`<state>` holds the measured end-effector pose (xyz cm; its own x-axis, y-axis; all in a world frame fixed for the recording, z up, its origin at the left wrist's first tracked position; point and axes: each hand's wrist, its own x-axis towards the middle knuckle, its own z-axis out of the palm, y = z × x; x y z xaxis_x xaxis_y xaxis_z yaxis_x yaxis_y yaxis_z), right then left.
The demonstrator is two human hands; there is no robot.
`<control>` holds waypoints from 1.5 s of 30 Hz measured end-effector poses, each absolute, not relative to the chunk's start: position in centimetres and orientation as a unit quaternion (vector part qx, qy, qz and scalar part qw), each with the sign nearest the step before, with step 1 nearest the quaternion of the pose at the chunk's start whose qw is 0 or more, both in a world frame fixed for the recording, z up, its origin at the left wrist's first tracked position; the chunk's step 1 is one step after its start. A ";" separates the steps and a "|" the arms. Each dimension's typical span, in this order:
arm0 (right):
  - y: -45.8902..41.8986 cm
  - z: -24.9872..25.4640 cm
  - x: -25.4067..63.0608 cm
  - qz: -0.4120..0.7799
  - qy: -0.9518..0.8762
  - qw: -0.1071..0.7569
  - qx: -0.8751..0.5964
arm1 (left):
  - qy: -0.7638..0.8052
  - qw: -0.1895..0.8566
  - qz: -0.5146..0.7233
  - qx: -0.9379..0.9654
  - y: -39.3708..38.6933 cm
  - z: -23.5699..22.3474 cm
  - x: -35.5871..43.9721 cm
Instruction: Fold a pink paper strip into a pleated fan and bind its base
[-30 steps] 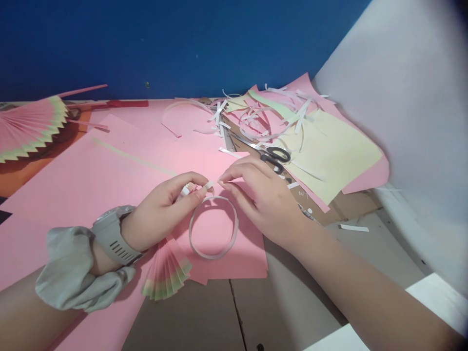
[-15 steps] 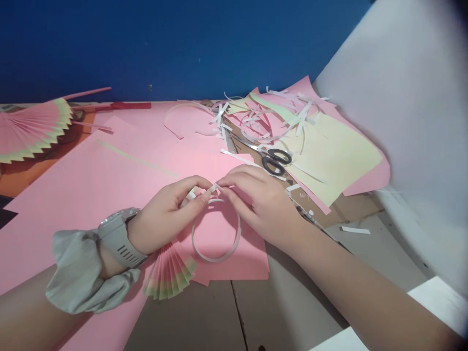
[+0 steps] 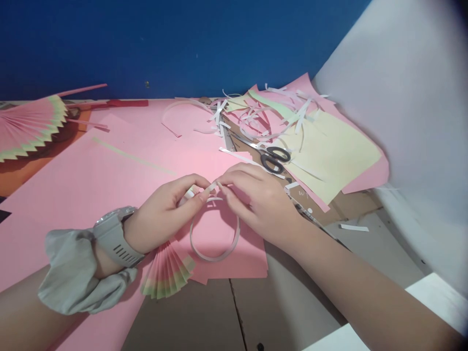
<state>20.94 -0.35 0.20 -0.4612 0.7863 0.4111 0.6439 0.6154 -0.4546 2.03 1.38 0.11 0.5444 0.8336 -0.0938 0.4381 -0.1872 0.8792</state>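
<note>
Thumb and fingers of my left hand [image 3: 171, 202] pinch a narrow whitish paper strip [image 3: 213, 185]. My right hand [image 3: 261, 202] pinches the same strip close by, its fingertips nearly meeting the left ones. Below the fingers the strip curves into a loop [image 3: 215, 259] above pink paper; its top is partly hidden by my hands. Something small and pale shows inside my left hand, too covered to name. A small pleated paper fan [image 3: 166, 273], pink with a yellow-green edge, spreads out under my left wrist.
Pink sheets [image 3: 139, 122] cover much of the surface. Black-handled scissors [image 3: 272, 161] lie beyond my right hand, beside paper scraps [image 3: 270, 117] and a pale yellow sheet [image 3: 329, 151]. A larger pleated fan [image 3: 31, 124] is at far left. A blue wall [image 3: 175, 44] stands behind.
My fingers have shifted slightly along the strip, and a bit more of it shows between the two pinches. The rest of the scene is shifted slightly left and up in view.
</note>
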 end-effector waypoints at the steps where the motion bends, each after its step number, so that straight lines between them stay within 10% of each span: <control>1: -0.4 0.2 20.9 0.120 -0.845 0.304 -0.423 | 0.430 0.471 0.207 0.741 1.4 0.1 2.0; 45: 0.4 -0.3 22.1 0.195 -0.674 0.419 -0.576 | 0.416 0.536 0.244 0.693 1.3 -0.4 1.9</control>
<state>22.11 0.41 -0.34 0.0143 0.9403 0.3401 0.6132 0.2604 -0.7458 1.93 1.33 -0.41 0.5349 0.8381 -0.1072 0.3147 -0.0799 0.9458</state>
